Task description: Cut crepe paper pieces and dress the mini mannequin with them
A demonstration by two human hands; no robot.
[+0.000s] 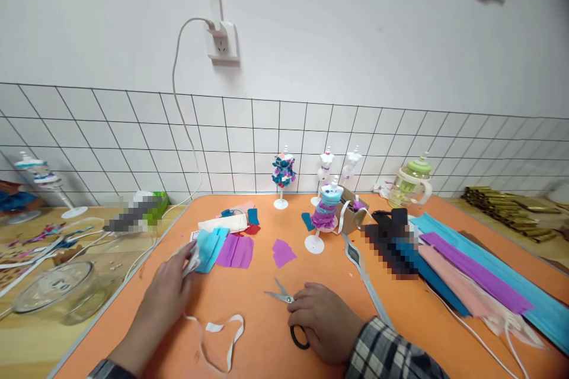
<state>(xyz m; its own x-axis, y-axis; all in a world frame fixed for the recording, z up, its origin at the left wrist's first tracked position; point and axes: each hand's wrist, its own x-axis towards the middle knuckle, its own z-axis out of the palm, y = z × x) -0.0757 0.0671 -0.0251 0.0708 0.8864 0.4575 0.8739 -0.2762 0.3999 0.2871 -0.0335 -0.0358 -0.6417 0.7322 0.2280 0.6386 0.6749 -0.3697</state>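
My left hand [166, 281] is closed around a white crumpled piece [192, 262], perhaps paper or cloth, at the left edge of a pleated light-blue sheet [211, 249]. Beside that sheet lies a pleated purple sheet [236, 250]. My right hand [326, 321] grips a pair of scissors [283, 296] low over the orange table; the blades are spread and point left, and part of the black handle is covered by the fingers. Between the hands, a white ribbon [237, 331] curls on the tabletop. A cut purple scrap [283, 253] lies beyond the scissors.
A small dress form [326, 207] in blue and purple ruffles stands beyond my right hand, near another decorated form [283, 172]. Long coloured strips [480, 275] cover the table's right side. A grey zipper-like strip [371, 284] runs nearby. A glass bowl [57, 293] sits left.
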